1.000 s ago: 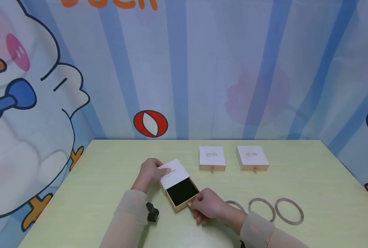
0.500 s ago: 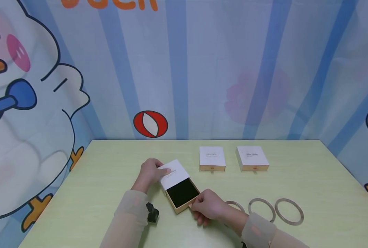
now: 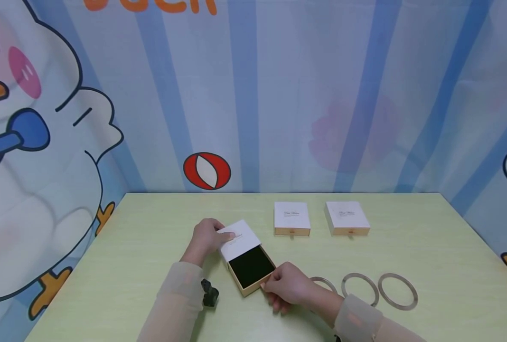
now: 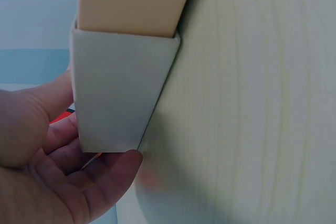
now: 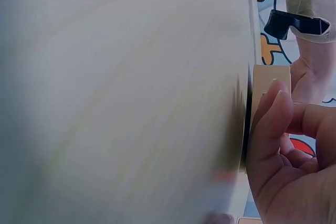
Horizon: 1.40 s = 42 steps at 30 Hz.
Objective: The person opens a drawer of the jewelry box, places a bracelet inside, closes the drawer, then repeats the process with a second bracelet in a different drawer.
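Note:
A small white drawer box (image 3: 241, 241) lies tilted on the table, its tan drawer (image 3: 252, 267) pulled partway out and showing a dark lining. My left hand (image 3: 207, 237) grips the white sleeve, thumb on the lid and fingers around the far end. In the left wrist view the sleeve (image 4: 118, 87) sits between thumb and fingers of that hand (image 4: 63, 177). My right hand (image 3: 288, 282) pinches the front of the drawer at its right corner. The right wrist view shows thumb and forefinger together at the tan drawer front (image 5: 271, 73), partly hiding it.
Two closed boxes of the same kind, a left one (image 3: 292, 217) and a right one (image 3: 348, 217), stand at the back. Three bangles lie at the right: one (image 3: 325, 283) partly behind my right hand, a middle one (image 3: 360, 275) and an outer one (image 3: 413, 294).
The drawer has slid very slightly farther out of the sleeve, with my right hand shifting a little toward the lower right. My left hand stays in place on the sleeve.

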### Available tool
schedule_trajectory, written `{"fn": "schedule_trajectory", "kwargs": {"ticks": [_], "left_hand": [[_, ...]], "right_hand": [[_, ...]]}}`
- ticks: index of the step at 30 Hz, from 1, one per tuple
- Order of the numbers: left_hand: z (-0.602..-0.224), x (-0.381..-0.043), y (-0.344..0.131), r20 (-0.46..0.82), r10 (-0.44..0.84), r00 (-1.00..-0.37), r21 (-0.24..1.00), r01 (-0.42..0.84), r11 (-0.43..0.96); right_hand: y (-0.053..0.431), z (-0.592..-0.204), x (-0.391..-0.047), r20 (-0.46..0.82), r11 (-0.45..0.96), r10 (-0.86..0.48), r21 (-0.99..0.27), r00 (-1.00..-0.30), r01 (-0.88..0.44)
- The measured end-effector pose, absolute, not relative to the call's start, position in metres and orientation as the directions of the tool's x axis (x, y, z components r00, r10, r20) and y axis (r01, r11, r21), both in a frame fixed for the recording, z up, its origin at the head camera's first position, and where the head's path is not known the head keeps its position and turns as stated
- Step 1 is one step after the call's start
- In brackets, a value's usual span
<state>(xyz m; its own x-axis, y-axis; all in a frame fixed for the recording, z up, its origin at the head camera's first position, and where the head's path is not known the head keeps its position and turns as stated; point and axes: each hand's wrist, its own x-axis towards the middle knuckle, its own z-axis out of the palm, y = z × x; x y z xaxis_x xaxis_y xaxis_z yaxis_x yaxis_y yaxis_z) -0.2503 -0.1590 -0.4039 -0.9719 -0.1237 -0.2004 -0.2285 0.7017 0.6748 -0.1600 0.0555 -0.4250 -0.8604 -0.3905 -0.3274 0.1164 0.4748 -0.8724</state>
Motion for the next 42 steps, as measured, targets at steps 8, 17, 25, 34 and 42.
{"fn": "schedule_trajectory", "kwargs": {"ticks": [8,17,25,34,42], "left_hand": [[-0.403,-0.25,-0.158,-0.209,-0.129,-0.969,0.671,-0.238,0.702],[-0.405,-0.251,-0.16,-0.203,-0.125,-0.971,0.668,-0.23,0.708],[-0.407,-0.253,-0.159,-0.205,-0.13,-0.97,0.67,-0.236,0.704],[-0.408,-0.254,-0.16,-0.191,-0.125,-0.974,0.671,-0.222,0.708],[-0.407,-0.254,-0.16,-0.193,-0.131,-0.972,0.669,-0.228,0.708]], "right_hand": [[0.058,-0.427,-0.16,-0.337,0.473,-0.389,-0.872,-0.857,0.128],[0.057,-0.422,-0.158,-0.345,0.476,-0.384,-0.869,-0.856,0.137],[0.06,-0.42,-0.158,-0.341,0.498,-0.367,-0.858,-0.866,0.127],[0.063,-0.422,-0.159,-0.303,0.515,-0.351,-0.852,-0.886,0.088],[0.068,-0.419,-0.159,-0.247,0.526,-0.36,-0.85,-0.9,0.023]]}}
